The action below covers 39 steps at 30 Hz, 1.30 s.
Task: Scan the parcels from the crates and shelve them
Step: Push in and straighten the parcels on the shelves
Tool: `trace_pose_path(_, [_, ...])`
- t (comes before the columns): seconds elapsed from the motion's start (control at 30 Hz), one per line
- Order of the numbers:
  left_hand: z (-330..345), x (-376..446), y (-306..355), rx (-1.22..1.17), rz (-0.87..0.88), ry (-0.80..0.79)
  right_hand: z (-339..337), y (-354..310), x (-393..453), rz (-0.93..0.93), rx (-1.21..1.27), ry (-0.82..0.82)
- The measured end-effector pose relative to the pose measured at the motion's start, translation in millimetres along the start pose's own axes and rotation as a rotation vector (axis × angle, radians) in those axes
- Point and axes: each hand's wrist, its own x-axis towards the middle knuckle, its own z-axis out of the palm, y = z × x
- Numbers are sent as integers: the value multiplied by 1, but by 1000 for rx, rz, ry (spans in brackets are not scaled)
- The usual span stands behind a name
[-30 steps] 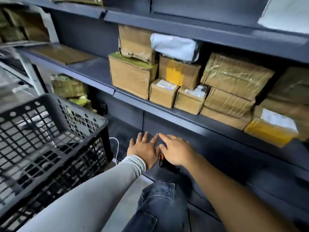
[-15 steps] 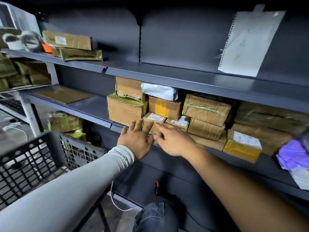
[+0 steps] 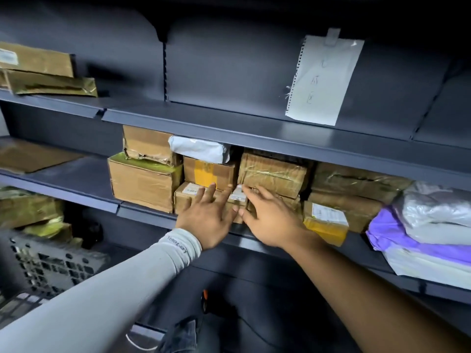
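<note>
Both my hands reach to the middle shelf [image 3: 142,212] of a dark grey rack. My left hand [image 3: 207,217], fingers straight, lies against a small cardboard box [image 3: 184,197] with a white label. My right hand [image 3: 267,220] has its fingers stretched onto the neighbouring small labelled box [image 3: 238,197], which is mostly hidden behind both hands. Around them stand several taped brown parcels: a large box [image 3: 142,184], a box with yellow tape [image 3: 209,171] and a wrapped box [image 3: 272,173]. A black scanner with an orange part [image 3: 205,300] lies low near my knee.
A black perforated crate [image 3: 43,266] stands at the lower left. White and purple soft mailers [image 3: 428,225] pile on the shelf at right. A paper sheet [image 3: 323,80] hangs on the back panel above. Flat gold-wrapped parcels [image 3: 48,72] lie on the upper shelf at left.
Both hands rose from low near the scanner up to the middle shelf and now touch the small boxes there. The view tilted upward.
</note>
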Motion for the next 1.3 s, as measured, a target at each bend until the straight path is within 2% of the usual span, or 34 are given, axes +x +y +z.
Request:
trace_pose_path(0.17, [14,20,35,14,115,-8,-3,38,-17,108,-38,92])
trace_pose_path(0.33, [28,27,57,17,143,2,2,68,-20,177,-67,105])
trace_pose_path(0.5, [42,21,54,-2,139,1,15,69,-21,148,-49,134])
trace_pose_path(0.93, [29,3,-55,38,-46,57,59,-30,6,-113,12,118])
trace_pose_path(1.13, [13,0,-111,45,-128,116,80,-81,44,-181,104,72])
trace_pose_path(1.3, [-8,9,-160,109,-189,156,91,-126,89,-206,127,124])
